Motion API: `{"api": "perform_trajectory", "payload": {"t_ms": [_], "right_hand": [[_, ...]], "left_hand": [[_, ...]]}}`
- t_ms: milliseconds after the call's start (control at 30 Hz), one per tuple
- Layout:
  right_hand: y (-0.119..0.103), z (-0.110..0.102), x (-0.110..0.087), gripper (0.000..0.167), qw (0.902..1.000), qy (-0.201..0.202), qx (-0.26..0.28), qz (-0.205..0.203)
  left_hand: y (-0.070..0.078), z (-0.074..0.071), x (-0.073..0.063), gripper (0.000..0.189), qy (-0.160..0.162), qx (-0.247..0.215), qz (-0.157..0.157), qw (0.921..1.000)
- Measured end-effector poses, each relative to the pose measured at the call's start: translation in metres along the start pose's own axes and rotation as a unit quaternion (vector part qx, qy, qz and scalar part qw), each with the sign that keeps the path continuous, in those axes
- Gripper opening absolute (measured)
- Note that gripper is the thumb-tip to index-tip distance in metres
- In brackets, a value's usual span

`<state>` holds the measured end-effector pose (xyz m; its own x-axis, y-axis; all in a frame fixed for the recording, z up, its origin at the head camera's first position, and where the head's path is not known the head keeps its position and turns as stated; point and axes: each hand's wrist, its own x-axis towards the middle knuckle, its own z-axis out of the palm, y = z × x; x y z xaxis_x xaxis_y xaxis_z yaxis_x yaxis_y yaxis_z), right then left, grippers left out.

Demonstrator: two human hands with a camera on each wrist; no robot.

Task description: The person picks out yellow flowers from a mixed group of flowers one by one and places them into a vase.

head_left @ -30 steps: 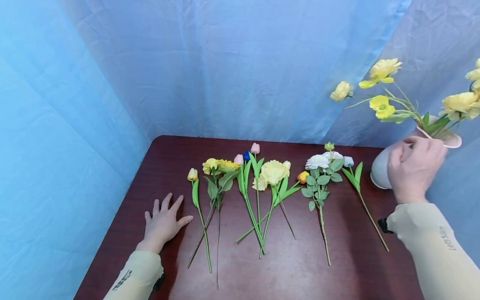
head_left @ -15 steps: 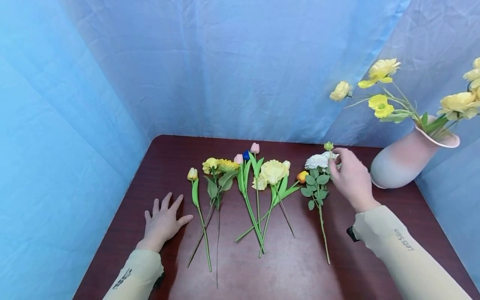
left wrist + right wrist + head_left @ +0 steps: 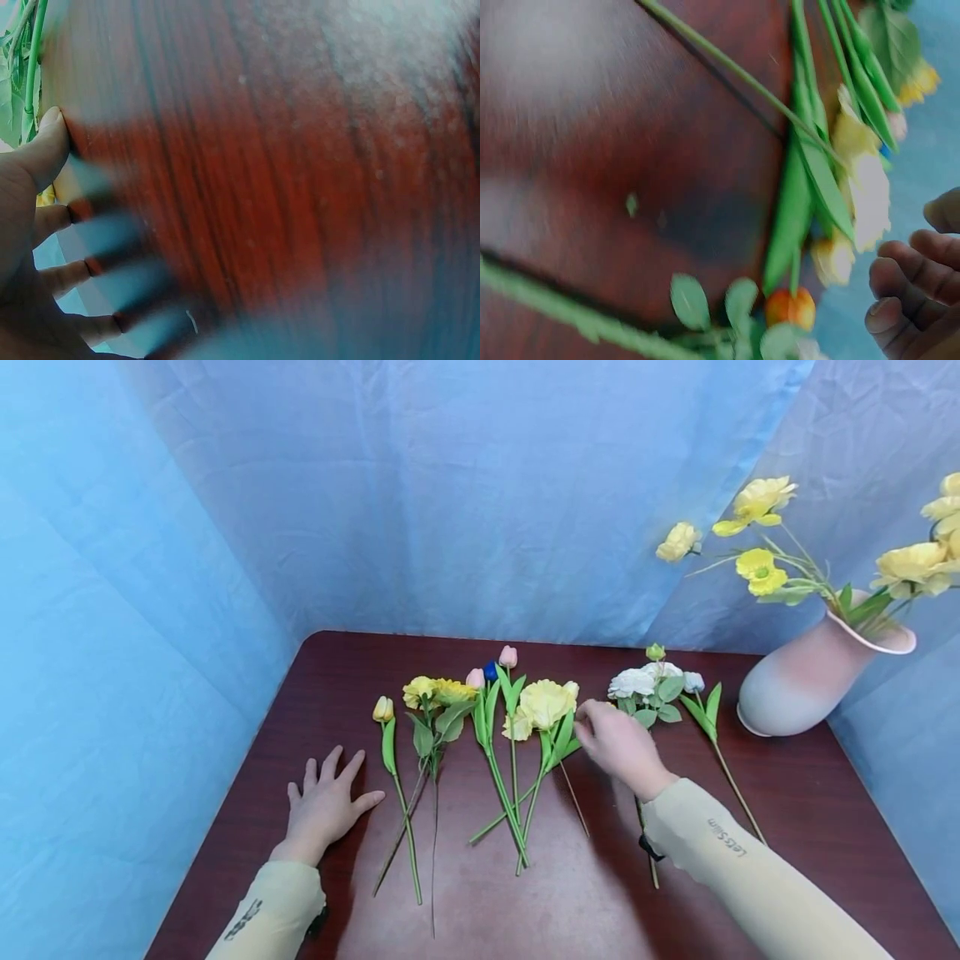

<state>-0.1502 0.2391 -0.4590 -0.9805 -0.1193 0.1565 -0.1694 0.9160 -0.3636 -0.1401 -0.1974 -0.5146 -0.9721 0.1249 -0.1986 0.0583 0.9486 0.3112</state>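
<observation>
My left hand [image 3: 326, 802] rests palm down on the dark red wooden table [image 3: 487, 910], fingers spread, just left of a yellow tulip [image 3: 383, 710]. Over the flower row hovers my right hand [image 3: 618, 745], its fingers loosely curled around nothing. Beside its fingertips lies a large pale yellow flower [image 3: 546, 703], with green tulip leaves next to it. The right wrist view shows an orange tulip [image 3: 791, 309] nearby; my hand mostly covers it in the head view. White roses [image 3: 632, 683] with round leaves lie just beyond that hand, their stem partly behind my forearm.
A pink-and-white vase [image 3: 795, 681] holding several yellow flowers [image 3: 761, 572] leans at the back right. Also on the table are a pale blue tulip [image 3: 693, 682], pink tulips [image 3: 508, 657], a blue one [image 3: 491, 671] and yellow blooms [image 3: 452, 692]. Blue curtains [image 3: 480, 502] surround the table.
My right hand has left the vase mouth and moved left past the white roses to the pale yellow flower. My left hand has stayed in place.
</observation>
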Motion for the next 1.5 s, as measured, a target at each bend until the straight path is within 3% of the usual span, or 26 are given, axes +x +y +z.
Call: {"api": "perform_trajectory", "payload": {"t_ms": [300, 733, 967, 1233, 1500], "right_hand": [[-0.012, 0.029, 0.003, 0.008, 0.997, -0.073, 0.013, 0.022], [-0.007, 0.046, 0.003, 0.009, 0.9949, -0.088, 0.0, 0.051], [-0.005, 0.035, 0.003, 0.009, 0.9962, -0.065, 0.002, 0.057], [0.01, 0.011, 0.002, 0.011, 0.9989, 0.009, -0.043, 0.013], [0.026, -0.026, 0.006, 0.019, 0.9959, 0.041, -0.077, -0.024]], "left_hand": [[0.002, 0.001, 0.0, 0.082, 0.001, 0.0, 0.002, 1.0], [0.002, 0.001, 0.001, 0.082, 0.003, 0.003, 0.002, 1.0], [0.002, 0.002, 0.001, 0.083, 0.003, 0.0, 0.002, 1.0], [0.002, 0.0, -0.001, 0.082, 0.002, -0.005, 0.001, 1.0], [0.001, -0.001, -0.001, 0.083, 0.002, -0.006, 0.002, 1.0]]}}
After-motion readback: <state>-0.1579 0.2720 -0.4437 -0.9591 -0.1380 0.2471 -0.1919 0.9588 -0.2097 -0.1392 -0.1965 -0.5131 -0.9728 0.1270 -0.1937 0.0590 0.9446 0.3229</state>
